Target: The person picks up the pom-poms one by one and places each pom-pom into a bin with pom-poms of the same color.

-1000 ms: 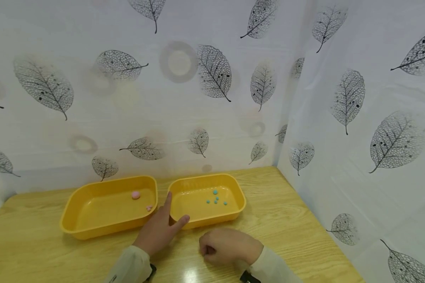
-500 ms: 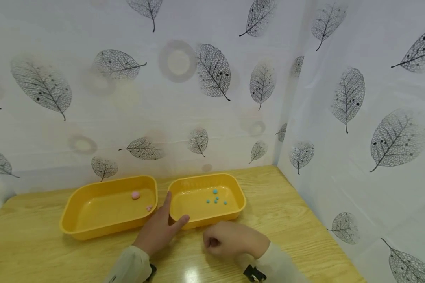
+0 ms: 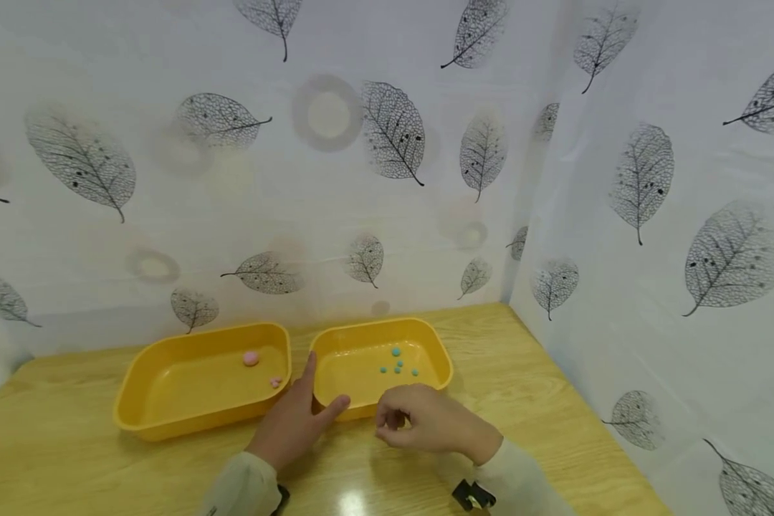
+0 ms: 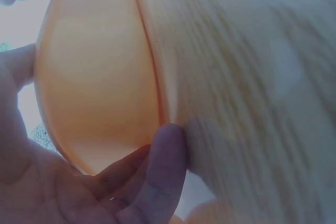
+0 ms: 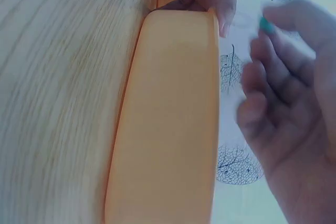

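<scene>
My left hand (image 3: pixel 290 423) holds the near-left corner of the right-hand yellow tray (image 3: pixel 361 413); the index finger lies along its left side, and the thumb reaches over the near rim. Other fingers bend against the tray's outer wall (image 4: pixel 100 77) in the left wrist view. Just above the tray's near edge, my right hand (image 3: pixel 435 423) pinches a small teal ball (image 5: pixel 266 25) between thumb and index finger, as the right wrist view shows; in the head view the ball is hidden. Several teal balls (image 3: pixel 396 352) lie on that tray's floor.
A second yellow tray (image 3: pixel 200 419) stands to the left, close beside the first. One larger pink ball (image 3: pixel 250 358) and a cluster of tiny pink ones (image 3: pixel 275 382) sit in it. Leaf-printed curtains (image 3: pixel 335 201) rise behind and to the right of the wooden table (image 3: pixel 516 358).
My right hand has lifted and moved slightly forward and right, up to the near rim of the right-hand tray. My left hand and both trays have stayed in place.
</scene>
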Motion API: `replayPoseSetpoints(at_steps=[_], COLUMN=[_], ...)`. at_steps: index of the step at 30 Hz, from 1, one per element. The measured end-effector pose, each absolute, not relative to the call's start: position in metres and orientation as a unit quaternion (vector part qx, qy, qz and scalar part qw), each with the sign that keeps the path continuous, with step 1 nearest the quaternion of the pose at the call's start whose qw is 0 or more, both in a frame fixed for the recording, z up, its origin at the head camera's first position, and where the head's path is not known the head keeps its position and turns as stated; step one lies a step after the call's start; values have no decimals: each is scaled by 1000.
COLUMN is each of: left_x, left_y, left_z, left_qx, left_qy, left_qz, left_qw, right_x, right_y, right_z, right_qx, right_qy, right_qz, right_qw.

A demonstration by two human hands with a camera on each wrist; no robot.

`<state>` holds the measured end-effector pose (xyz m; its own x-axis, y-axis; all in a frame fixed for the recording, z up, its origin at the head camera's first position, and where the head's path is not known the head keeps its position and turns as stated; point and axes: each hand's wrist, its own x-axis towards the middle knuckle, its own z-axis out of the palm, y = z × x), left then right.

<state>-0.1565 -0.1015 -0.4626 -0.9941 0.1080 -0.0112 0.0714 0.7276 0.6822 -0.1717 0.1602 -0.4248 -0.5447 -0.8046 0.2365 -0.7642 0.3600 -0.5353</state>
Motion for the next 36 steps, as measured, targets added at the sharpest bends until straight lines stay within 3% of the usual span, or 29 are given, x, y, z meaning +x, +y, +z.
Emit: replayPoseSetpoints(at_steps=[6,9,12,20,36], left_x=[-155,-156,-157,-156,-156], left_y=[-103,-104,-104,-102,-103], left_z=[-461,-460,-459,-458,-463], left_qx=[50,48,47,51,49], left_qy=[928,929,930,925,921], left_qz=[367,366,365,374,385], left_qw=[22,22,24,28,27], right_x=[-187,-198,-209,-247,-274], right_y=[162,160,158,156,145], right_z=[-427,-425,-421,-417,-440], right_qx=[-406,-354,-306,-274,-327], right_qy=[851,875,906,950,938], right_qz=[-305,-283,-248,-148,-111], right_qw=[-132,-170,-153,-36,-25])
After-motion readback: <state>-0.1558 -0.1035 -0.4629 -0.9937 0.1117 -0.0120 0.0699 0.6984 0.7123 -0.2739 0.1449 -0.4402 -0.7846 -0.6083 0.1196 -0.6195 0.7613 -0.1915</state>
